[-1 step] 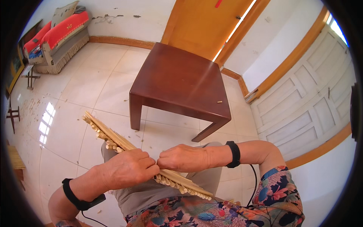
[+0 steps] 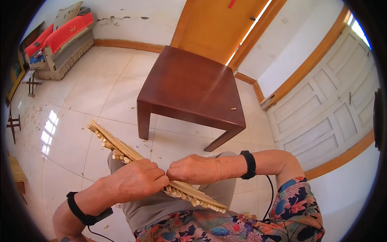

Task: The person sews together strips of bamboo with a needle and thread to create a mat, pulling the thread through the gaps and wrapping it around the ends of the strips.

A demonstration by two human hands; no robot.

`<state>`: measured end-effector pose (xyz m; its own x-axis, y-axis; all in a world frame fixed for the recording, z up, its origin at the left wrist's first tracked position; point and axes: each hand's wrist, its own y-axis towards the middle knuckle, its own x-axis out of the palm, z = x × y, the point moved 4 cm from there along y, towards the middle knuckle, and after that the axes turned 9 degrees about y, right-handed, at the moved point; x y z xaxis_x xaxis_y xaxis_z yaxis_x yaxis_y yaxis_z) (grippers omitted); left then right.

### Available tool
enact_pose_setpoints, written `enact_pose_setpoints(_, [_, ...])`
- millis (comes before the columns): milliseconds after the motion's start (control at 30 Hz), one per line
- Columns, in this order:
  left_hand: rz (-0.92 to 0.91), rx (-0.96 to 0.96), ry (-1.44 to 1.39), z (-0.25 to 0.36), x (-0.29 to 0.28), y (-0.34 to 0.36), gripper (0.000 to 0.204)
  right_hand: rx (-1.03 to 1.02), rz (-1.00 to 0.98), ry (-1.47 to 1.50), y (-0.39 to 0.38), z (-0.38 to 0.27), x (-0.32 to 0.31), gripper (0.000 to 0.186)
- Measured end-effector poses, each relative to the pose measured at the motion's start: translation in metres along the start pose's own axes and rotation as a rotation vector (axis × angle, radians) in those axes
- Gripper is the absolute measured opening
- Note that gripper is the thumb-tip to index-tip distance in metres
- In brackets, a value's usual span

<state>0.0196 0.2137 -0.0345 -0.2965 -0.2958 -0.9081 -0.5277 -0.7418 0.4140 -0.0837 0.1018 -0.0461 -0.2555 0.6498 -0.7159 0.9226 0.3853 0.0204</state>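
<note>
Across my lap lies a row of pale yellow straw-like stalks [image 2: 121, 144], set side by side in a slanting strip with their cut ends along the near edge. My left hand [image 2: 139, 180] is closed over the middle of this strip, fingers curled down on the stalks. Right beside it, knuckles touching the left fingers, my right hand [image 2: 192, 168] is closed in a pinch at the strip's far edge. What its fingertips hold is hidden behind the hands. The strip's right part [image 2: 195, 197] rests against my patterned shirt.
A dark red-brown table [image 2: 191, 86] stands just ahead, a short stalk piece [image 2: 233, 109] on its top. Scraps litter the tiled floor [image 2: 121, 97]. A sofa with a red cover [image 2: 66, 34] and a small stool [image 2: 31, 82] are at far left; a white panelled door [image 2: 326, 105] is at right.
</note>
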Motion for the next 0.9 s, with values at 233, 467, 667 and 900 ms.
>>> enact_pose_setpoints(233, [0.010, 0.020, -0.002, 0.005, -0.003, 0.002, 0.010, 0.095, -0.060, 0.077, -0.004, -0.001, 0.001, 0.010])
enact_pose_setpoints(467, [0.046, 0.007, 0.016, 0.005, -0.005, 0.002, 0.010, 0.087, -0.053, 0.144, -0.003, -0.004, 0.004, 0.009])
enact_pose_setpoints(667, [0.127, -0.013, 0.040, 0.011, -0.006, -0.004, 0.012, 0.145, -0.069, 0.206, 0.003, -0.020, -0.006, 0.007])
enact_pose_setpoints(900, [0.144, -0.055, 0.058, 0.012, 0.003, -0.008, 0.014, 0.204, -0.060, 0.133, -0.001, -0.012, 0.010, 0.009])
